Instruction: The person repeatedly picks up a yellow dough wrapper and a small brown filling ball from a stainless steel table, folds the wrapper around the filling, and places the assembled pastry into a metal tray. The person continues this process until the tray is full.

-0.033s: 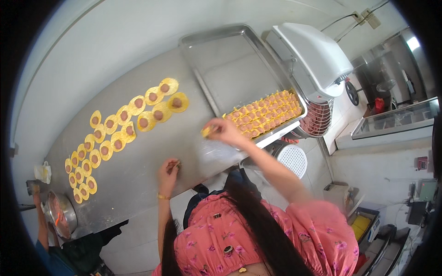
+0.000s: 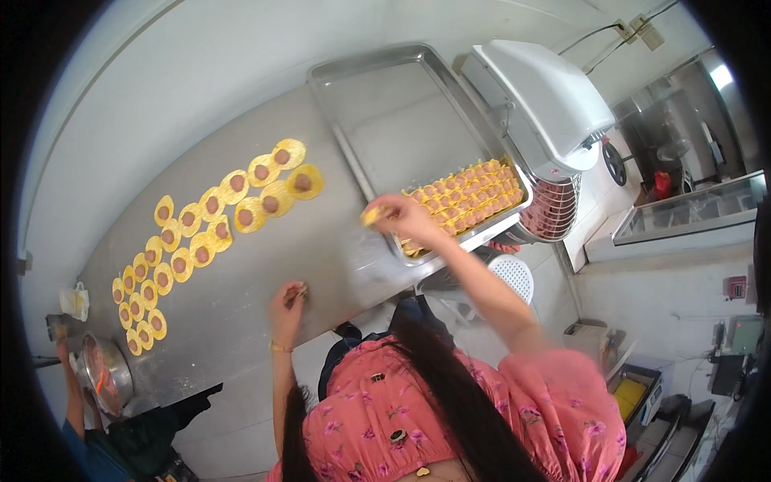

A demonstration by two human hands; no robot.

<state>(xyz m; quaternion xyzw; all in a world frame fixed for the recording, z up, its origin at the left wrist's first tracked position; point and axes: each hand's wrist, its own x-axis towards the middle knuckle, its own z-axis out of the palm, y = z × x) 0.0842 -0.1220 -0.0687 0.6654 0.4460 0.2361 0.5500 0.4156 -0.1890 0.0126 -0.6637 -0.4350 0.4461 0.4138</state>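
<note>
In my right hand (image 2: pixel 408 218), pinched between the fingers, is a yellow-wrapped dumpling (image 2: pixel 371 216), just left of the steel tray (image 2: pixel 353 165). Rows of open-topped dumplings (image 2: pixel 462 197) with pink filling stand close together in the tray's near part. My left hand (image 2: pixel 286 307) hangs over the table's front edge with its fingers curled together. Whatever its fingertips may hold is too small to name. Flat round yellow wrappers (image 2: pixel 249 213), each with a ball of pink filling, lie in rows on the steel table (image 2: pixel 233 297) to the left.
Behind the tray on the right stands a white mixer (image 2: pixel 538 96) with a wire guard (image 2: pixel 554 205) over pink meat. A metal bowl (image 2: pixel 112 373) with pink filling sits at the table's left end, beside a co-worker's arm (image 2: pixel 72 394). A white round stool (image 2: pixel 511 277) is below the tray.
My right hand has moved slightly to the right with the dumpling. My left hand has shifted a little left, its fingers still curled. The table and wrappers appear slightly shifted left.
</note>
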